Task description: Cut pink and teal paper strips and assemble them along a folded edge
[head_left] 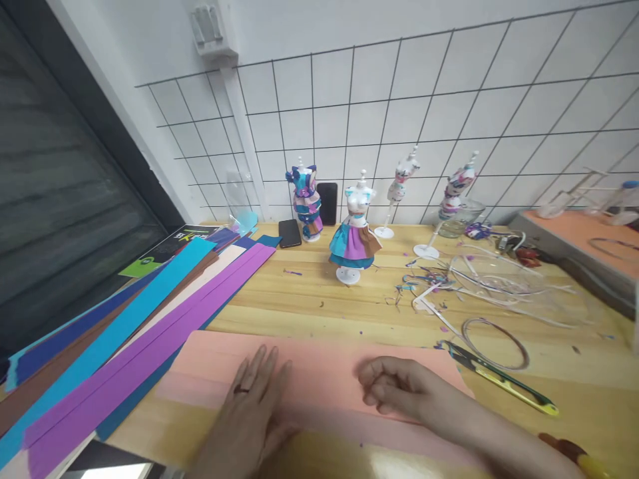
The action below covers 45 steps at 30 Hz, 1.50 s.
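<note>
Pink paper sheet flat on table, both hands resting on it

Pink paper sheet [319, 372] lies flat on the wooden table [319, 299], at the near edge directly before the person. Its long side runs left to right.

Left hand [249, 412]: released, palm down, fingers spread and pressed flat on the left part of the sheet. A dark ring [241, 390] is worn on one finger.

Right hand [394, 386]: fingers curled inward into a loose fist, resting on the right part of the sheet. Whether it pinches anything cannot be told.

Surroundings noted:
- Long strips of coloured paper [124, 346] in purple, blue, brown and cream lie fanned out to the left of the sheet, with the nearest purple strip touching or overlapping its left end.
- Yellow-handled snips [504, 382] lie just beside the sheet's right corner, with a wire ring [494, 342] close behind them.
- Paper offcuts [419, 279] and loose white wire [499, 279] are scattered over the right half of the table.
- Four small dress forms stand towards the back. One with a layered paper skirt [354, 243] stands furthest forward, near the centre. A second in a full paper dress [305, 203] stands left of it, and two more [399, 193] [452, 199] stand to the right.
- A dark phone [289, 233] lies flat beside the second form.
- A wire grid [399, 120] covers the wall behind.
</note>
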Motion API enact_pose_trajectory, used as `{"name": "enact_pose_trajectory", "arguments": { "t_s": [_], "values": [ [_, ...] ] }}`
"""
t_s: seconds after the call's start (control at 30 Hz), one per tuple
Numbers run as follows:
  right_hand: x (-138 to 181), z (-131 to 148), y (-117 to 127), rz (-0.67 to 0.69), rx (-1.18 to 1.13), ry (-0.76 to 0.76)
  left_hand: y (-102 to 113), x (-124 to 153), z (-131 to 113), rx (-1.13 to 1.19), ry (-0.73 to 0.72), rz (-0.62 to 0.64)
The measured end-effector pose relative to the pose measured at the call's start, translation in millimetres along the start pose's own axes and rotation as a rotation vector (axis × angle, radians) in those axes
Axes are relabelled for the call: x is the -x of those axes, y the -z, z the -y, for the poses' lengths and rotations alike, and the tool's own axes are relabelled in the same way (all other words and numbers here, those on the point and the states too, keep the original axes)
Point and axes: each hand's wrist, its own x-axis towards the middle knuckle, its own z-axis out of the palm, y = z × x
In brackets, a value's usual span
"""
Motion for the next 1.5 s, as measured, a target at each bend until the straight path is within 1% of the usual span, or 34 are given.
{"name": "enact_pose_trajectory", "arguments": {
  "t_s": [0.07, 0.13, 0.2, 0.23, 0.27, 0.33, 0.43, 0.53, 0.63, 0.73, 0.83, 0.9, 0.97, 1.07, 1.2, 1.27, 1.4, 1.43, 1.5],
  "values": [
    [4, 7, -11, -0.091, 0.29, 0.101, -4, -5, -9, -0.027, -0.034, -0.034],
    [5, 13, -28, -0.163, 0.593, 0.258, -9, -6, -12, -0.048, -0.035, -0.06],
    [-2, 14, -49, -0.2, 0.8, 0.359, -14, -5, -10, -0.065, -0.044, -0.084],
    [-8, 12, -59, -0.185, 0.889, 0.395, -17, -5, -9, -0.074, -0.05, -0.1],
    [-14, 10, -69, -0.115, 0.976, 0.445, -20, -4, -7, -0.081, -0.06, -0.118],
    [-27, 3, -83, -0.045, 1.063, 0.453, -26, -3, -4, -0.084, -0.082, -0.151],
    [-34, -6, -88, -0.021, 1.121, 0.436, -35, -1, -1, -0.065, -0.091, -0.171],
    [-21, -9, -74, -0.026, 1.16, 0.422, -41, -1, 2, -0.047, -0.071, -0.162],
    [3, -13, -52, -0.066, 1.192, 0.376, -42, -2, 4, -0.048, -0.086, -0.168],
    [30, -25, -29, -0.15, 1.247, 0.313, -40, -3, 4, -0.055, -0.098, -0.184],
    [54, -44, -7, -0.274, 1.311, 0.254, -38, -4, 3, -0.06, -0.103, -0.19],
    [66, -54, 6, -0.35, 1.328, 0.223, -36, -4, 2, -0.061, -0.107, -0.189],
    [72, -57, 20, -0.398, 1.329, 0.197, -34, -6, 1, -0.063, -0.103, -0.19],
    [67, -48, 37, -0.463, 1.312, 0.19, -31, -8, 0, -0.074, -0.104, -0.199],
    [38, -22, 52, -0.496, 1.248, 0.242, -26, -10, 2, -0.099, -0.12, -0.221],
    [24, -10, 56, -0.483, 1.215, 0.227, -24, -9, 4, -0.108, -0.123, -0.205],
    [5, 3, 63, -0.355, 1.129, 0.17, -25, -11, 6, -0.081, -0.077, -0.085],
    [2, 5, 66, -0.342, 1.115, 0.174, -26, -14, 6, -0.063, -0.052, -0.05],
    [-5, 8, 75, -0.378, 1.129, 0.195, -28, -22, 4, -0.021, 0.0, 0.017]
  ]
}}
